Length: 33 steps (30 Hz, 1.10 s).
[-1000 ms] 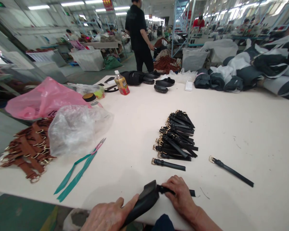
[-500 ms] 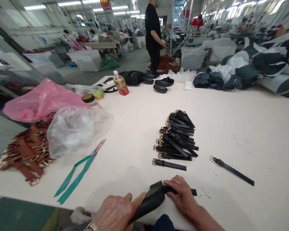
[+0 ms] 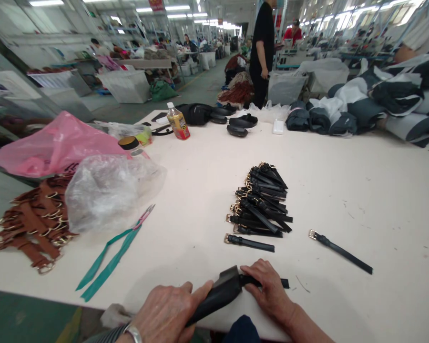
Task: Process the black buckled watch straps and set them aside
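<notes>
My left hand [image 3: 168, 307] is closed around a black hand-held tool [image 3: 218, 297], shaped like a hair clipper. The tool's wide head meets one end of a black strap [image 3: 285, 283]. My right hand [image 3: 268, 288] pinches that strap against the white table, with the strap's free end poking out to the right. Its other end is hidden by the tool and fingers. Just beyond my hands lies a single black buckle strap [image 3: 252, 243], in front of a pile of similar straps [image 3: 262, 202]. Another buckle strap [image 3: 341, 251] lies apart on the right.
Scissors with teal ribbon [image 3: 116, 257] lie on the left, near a clear plastic bag [image 3: 100, 195] and brown buckle straps [image 3: 39, 216]. A pink bag [image 3: 59, 147] and a drink bottle [image 3: 178, 123] stand farther back. Dark rolled bundles [image 3: 364, 109] line the far right. A person [image 3: 262, 52] stands beyond the table.
The person in black beyond the table has moved to the right. My view has shifted slightly. My hands keep nearly the same hold on the tool and strap.
</notes>
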Motion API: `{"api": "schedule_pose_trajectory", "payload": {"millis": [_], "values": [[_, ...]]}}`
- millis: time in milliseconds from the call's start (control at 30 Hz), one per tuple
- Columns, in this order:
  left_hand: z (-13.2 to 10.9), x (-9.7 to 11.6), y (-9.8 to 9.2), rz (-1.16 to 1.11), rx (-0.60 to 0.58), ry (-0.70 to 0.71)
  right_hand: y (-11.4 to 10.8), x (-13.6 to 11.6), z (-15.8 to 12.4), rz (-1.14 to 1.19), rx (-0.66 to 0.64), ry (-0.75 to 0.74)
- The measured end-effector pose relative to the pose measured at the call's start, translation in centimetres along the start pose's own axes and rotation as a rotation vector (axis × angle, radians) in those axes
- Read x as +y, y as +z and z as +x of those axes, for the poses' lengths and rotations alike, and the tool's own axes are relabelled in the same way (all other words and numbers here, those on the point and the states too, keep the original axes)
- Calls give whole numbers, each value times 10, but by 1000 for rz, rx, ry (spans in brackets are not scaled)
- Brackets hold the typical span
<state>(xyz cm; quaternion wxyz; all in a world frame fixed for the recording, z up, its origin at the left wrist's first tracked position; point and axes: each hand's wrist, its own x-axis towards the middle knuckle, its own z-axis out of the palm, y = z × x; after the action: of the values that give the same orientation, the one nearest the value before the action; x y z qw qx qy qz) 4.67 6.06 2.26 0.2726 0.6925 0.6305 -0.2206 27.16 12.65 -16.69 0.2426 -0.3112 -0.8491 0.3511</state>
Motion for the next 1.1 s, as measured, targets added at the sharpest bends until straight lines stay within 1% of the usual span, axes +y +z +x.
{"api": "schedule_pose_trajectory", "payload": {"millis": [133,267,333,500,600,700,867,967,1100], "values": [[-2,-3,1,-5,-8,-49,-1,-1,0,-17,-4,4],[-1,1,2,-24,21,-2,-2,-3,1,-40,-1,16],[-1,0,4,-53,45,-7,-3,-4,1,-49,-6,19],[-5,-15,14,-159,103,-167,1,-2,-1,-64,22,17],[-10,-20,24,-211,116,-204,3,0,-2,-52,45,-2],[-16,-13,34,-249,120,-219,3,1,-2,-51,58,-6],[-13,12,41,-205,72,-257,3,2,-1,-68,48,-8],[-7,22,37,-219,79,-295,3,2,0,-88,70,-12],[-1,27,26,-256,100,-383,4,-2,0,-114,79,5]]}}
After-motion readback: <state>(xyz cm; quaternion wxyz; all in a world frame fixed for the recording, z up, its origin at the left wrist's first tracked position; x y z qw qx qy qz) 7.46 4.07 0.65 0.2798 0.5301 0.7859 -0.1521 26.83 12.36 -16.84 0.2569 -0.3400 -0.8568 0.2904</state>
